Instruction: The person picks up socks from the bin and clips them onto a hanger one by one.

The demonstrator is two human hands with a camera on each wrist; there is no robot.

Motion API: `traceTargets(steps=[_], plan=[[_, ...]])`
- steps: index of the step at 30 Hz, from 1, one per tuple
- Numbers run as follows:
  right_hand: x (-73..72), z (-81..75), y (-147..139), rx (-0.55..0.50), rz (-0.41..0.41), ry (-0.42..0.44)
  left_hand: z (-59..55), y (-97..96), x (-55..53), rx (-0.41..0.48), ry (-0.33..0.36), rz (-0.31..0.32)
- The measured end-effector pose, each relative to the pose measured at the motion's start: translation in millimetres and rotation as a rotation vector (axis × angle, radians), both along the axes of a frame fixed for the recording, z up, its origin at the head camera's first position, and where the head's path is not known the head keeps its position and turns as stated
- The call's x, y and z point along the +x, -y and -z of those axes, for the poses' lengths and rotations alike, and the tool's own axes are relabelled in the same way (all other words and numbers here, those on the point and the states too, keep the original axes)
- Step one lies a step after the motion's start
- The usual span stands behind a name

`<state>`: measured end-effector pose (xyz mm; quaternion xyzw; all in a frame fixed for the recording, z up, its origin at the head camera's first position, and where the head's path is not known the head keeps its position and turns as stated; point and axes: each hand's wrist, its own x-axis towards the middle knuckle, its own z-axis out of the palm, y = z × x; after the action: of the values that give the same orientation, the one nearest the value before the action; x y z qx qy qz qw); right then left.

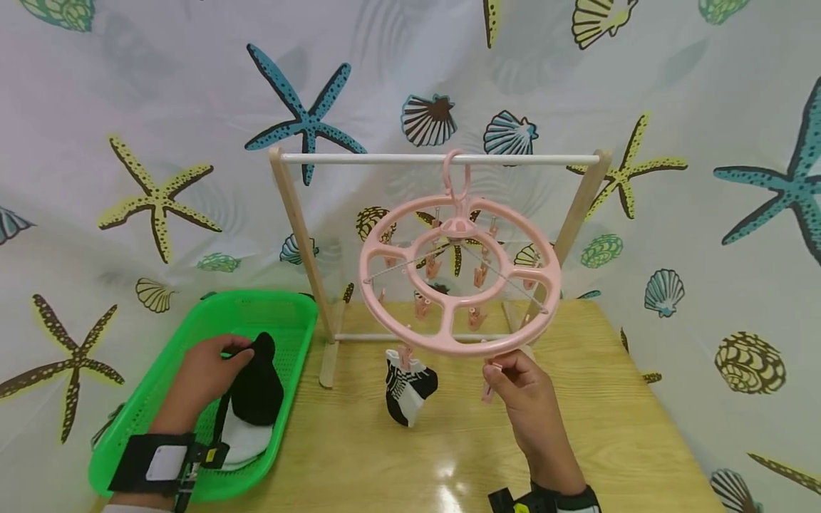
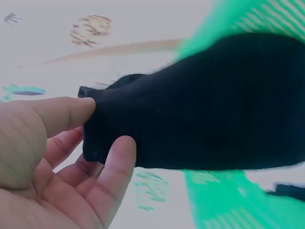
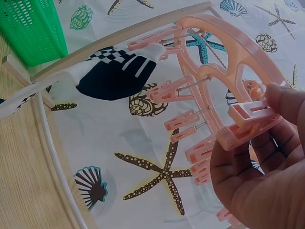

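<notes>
My left hand (image 1: 214, 370) pinches a black sock (image 1: 258, 388) by its cuff over the green basket (image 1: 298, 370); in the left wrist view the black sock (image 2: 214, 105) stretches away from the fingertips. My right hand (image 1: 522, 388) pinches a pink clothespin (image 1: 489, 385) at the front rim of the round pink hanger (image 1: 449, 345). Close up in the right wrist view, thumb and fingers hold this clothespin (image 3: 250, 117). A black-and-white patterned sock (image 1: 407, 392) hangs from another clip (image 1: 405, 356) on the hanger's front left.
The hanger's hook sits over the white bar (image 1: 385, 159) of a wooden rack (image 1: 301, 242) on the wood table (image 1: 359, 470). More clips (image 1: 481, 274) dangle beneath the ring. A white item (image 1: 244, 442) lies in the basket. A shell-and-starfish cloth (image 1: 212, 85) hangs behind.
</notes>
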<state>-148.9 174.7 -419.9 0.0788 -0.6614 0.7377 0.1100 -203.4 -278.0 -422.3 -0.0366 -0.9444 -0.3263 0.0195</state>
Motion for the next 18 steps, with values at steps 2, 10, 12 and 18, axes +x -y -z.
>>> traceTargets(steps=[2,10,12,18], plan=[[0.2,0.8,2,0.004,0.004,0.0,-9.2,-11.9,9.2,0.022,-0.038,-0.014],[1.0,0.2,2,-0.008,-0.002,-0.024,-36.9,-77.5,44.8,0.169,-0.189,0.003],[1.2,0.3,2,-0.014,0.002,-0.024,-37.5,-94.2,53.7,0.211,-0.199,0.027],[0.7,0.3,4,-0.015,-0.009,-0.04,-25.5,-138.8,71.8,0.287,-0.21,0.102]])
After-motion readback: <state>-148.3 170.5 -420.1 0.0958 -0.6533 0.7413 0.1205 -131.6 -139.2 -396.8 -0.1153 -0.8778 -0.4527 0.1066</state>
